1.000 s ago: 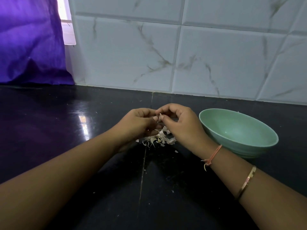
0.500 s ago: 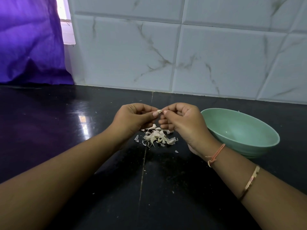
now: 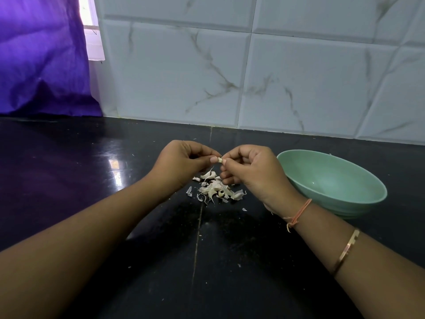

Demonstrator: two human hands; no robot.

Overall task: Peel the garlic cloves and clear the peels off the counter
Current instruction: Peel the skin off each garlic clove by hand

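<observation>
Both hands, the left hand (image 3: 184, 161) and right hand (image 3: 249, 171), pinch one garlic clove (image 3: 220, 160) in a narrow grip above the peels (image 3: 217, 189) on the worktop (image 3: 69, 180).

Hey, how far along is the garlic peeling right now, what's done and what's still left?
Done: a pile of peels on the counter suggests several cloves are already peeled. In hand: the left hand and right hand pinch one small garlic clove between their fingertips. Left: finishing it and clearing the peels, which all lie on the counter. The green bowl shows no cloves in its visible inside.
</observation>
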